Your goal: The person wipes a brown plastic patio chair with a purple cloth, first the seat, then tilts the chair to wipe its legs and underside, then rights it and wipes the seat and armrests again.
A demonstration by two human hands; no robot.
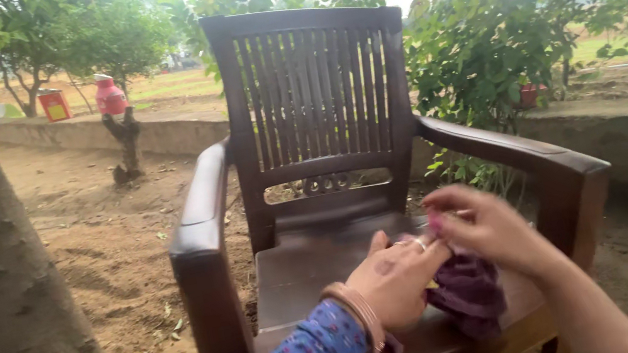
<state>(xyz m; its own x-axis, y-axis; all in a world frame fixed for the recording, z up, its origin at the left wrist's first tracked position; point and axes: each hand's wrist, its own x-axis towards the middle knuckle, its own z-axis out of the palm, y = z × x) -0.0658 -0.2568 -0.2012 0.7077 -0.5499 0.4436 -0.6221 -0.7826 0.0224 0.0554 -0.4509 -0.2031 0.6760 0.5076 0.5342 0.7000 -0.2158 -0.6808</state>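
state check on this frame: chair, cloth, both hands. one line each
Chair: upright on dirt, seat bare on its left side.
Purple cloth: bunched on the seat, under the hands.
Left hand: resting on the cloth, fingers curled.
Right hand: fingertips pinching at the cloth's top; grip unclear.

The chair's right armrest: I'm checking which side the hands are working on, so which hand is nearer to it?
Right. The right hand is over the seat just inside the right armrest; the left hand is nearer the seat's middle, beside the purple cloth.
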